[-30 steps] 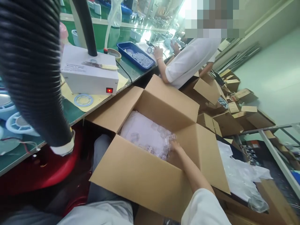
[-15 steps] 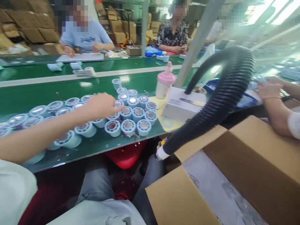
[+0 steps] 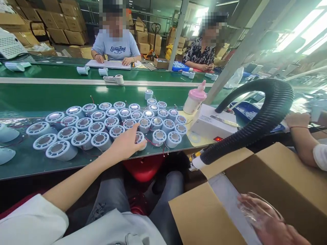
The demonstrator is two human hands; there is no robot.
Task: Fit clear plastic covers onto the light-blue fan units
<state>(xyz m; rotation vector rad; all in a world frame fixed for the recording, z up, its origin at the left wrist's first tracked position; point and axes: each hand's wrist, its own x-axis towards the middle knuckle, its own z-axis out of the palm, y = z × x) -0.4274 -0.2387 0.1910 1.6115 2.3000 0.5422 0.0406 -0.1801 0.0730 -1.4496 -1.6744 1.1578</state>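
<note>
My left hand (image 3: 127, 142) reaches over the near edge of the green bench (image 3: 30, 163) and closes on a pale blue round part (image 3: 140, 137) in the front row. Several of these round parts (image 3: 102, 123), each with a shiny centre and thin wires, stand in rows on the bench. My right hand (image 3: 277, 227) is at the bottom right above an open cardboard box (image 3: 201, 214), holding a clear plastic piece (image 3: 258, 207).
A black ribbed hose (image 3: 258, 122) arcs over a white machine (image 3: 213, 124) with a red switch; a pink-capped bottle (image 3: 194, 98) stands beside it. A co-worker's arm (image 3: 301, 136) is at the right edge. Two people sit across the green conveyor (image 3: 63, 92). Cartons are stacked behind.
My view has swung from the box to the bench. My left hand came down from the middle rows to the front row. My right hand has risen out of the box with a clear piece.
</note>
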